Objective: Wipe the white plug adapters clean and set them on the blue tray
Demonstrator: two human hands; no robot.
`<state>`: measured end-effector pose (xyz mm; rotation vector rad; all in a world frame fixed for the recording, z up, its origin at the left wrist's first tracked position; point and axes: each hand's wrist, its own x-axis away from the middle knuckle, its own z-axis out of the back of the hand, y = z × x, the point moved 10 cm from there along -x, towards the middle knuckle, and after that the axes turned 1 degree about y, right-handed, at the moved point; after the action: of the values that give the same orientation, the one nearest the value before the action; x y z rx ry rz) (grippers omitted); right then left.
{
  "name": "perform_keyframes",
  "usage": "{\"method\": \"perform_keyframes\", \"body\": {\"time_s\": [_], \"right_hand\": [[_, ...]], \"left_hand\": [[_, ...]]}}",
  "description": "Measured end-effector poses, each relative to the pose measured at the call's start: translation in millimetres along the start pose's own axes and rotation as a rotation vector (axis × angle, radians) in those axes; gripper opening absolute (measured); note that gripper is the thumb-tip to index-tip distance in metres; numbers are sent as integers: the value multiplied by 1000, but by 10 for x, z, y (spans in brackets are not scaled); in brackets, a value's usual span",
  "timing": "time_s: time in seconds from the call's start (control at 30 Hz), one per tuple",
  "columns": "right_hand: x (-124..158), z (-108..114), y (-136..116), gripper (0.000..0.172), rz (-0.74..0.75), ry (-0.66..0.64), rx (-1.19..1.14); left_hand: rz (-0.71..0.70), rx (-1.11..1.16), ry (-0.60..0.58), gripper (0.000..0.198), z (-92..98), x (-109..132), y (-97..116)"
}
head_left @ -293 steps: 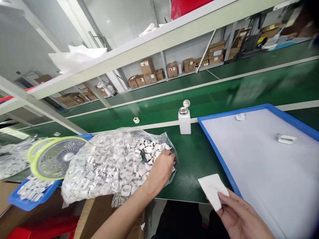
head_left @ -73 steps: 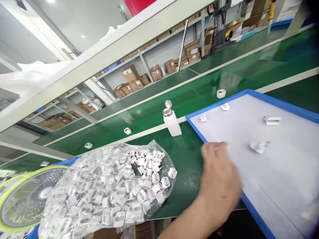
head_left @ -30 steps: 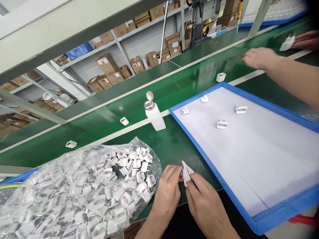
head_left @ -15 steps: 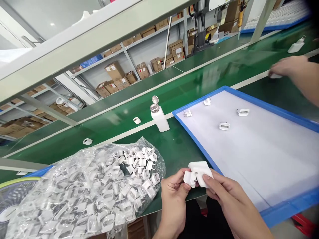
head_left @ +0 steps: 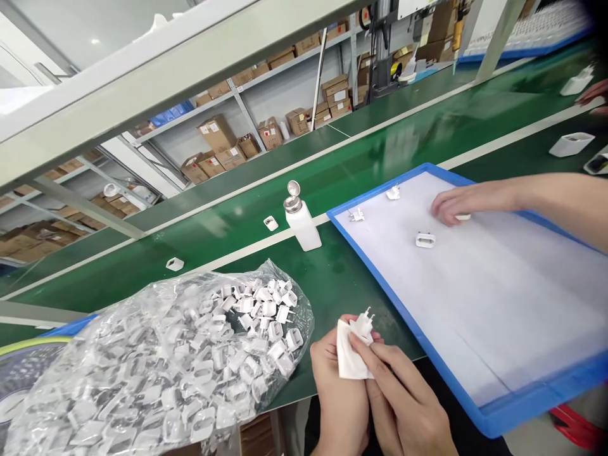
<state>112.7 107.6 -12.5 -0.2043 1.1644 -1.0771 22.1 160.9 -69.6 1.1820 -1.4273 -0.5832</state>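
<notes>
Near the table's front edge, my left hand (head_left: 338,396) is closed around a white plug housing (head_left: 363,325), its two pins pointing up and away. My right hand (head_left: 408,389) presses a folded white cloth (head_left: 350,360) against the housing with its fingers. The cloth covers the housing's lower part. To the left, a clear plastic bag (head_left: 118,380) is heaped with similar white plug housings. On the right lies a blue-rimmed tray (head_left: 394,303) with a white lining, bearing several housings, one of them an oval-ended housing (head_left: 425,240).
Another person's hand (head_left: 453,204) reaches over the tray onto a white piece. A white pump bottle (head_left: 304,229) with a raised metal lid stands behind the bag. White shells (head_left: 270,223) lie on the green belt (head_left: 228,231). A metal beam (head_left: 166,76) crosses overhead.
The housing has turned pins-up, and the cloth now lies over it, with my hands closer together. The other person's hand moved left onto the tray. Shells on the belt shifted right.
</notes>
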Motion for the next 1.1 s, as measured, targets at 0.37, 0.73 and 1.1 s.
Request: {"method": "perform_keyframes", "body": {"time_s": [0.37, 0.73, 1.1], "right_hand": [[-92, 462, 96, 39, 37, 138, 162], [109, 434, 207, 55, -61, 37, 51], [29, 703, 438, 11, -492, 299, 41]], "left_hand": [[-148, -96, -15, 18, -8, 95, 262], [-16, -57, -98, 14, -87, 122, 54], [-19, -24, -138, 25, -55, 128, 114]]}}
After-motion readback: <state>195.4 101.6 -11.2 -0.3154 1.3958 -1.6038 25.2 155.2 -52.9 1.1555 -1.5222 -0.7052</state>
